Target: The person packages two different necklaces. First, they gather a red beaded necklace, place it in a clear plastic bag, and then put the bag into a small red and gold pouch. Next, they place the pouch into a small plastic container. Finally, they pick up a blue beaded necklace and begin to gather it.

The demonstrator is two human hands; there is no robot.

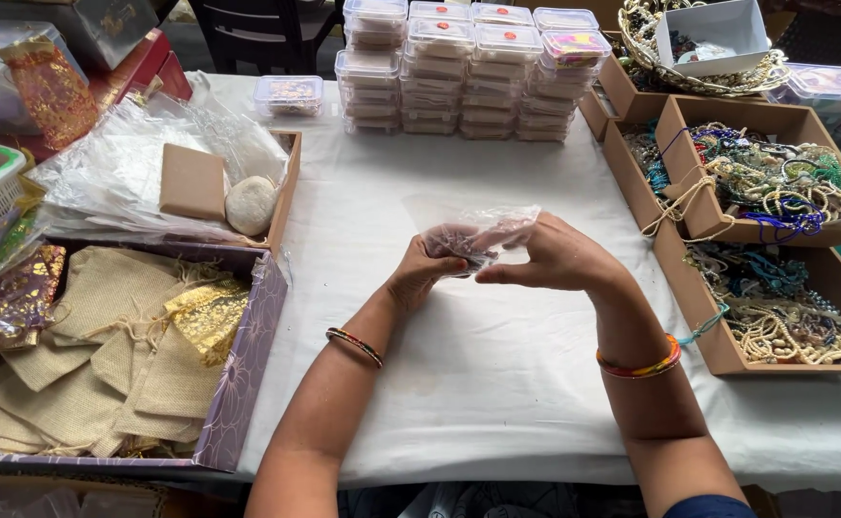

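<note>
Both hands meet over the middle of the white-covered table [497,384]. My left hand [422,273] and my right hand [557,257] pinch a small clear plastic bag [483,235] between them. Something dark sits inside the bag; its kind is unclear. My left wrist wears a thin dark bangle, my right wrist an orange and red one with a teal thread.
Stacks of clear lidded boxes [468,67] stand at the back. Brown cardboard trays of beaded jewellery [775,182] line the right side. At the left, a purple box of burlap pouches [104,364] and a tray with plastic sheets, a brown card and a round stone [250,203].
</note>
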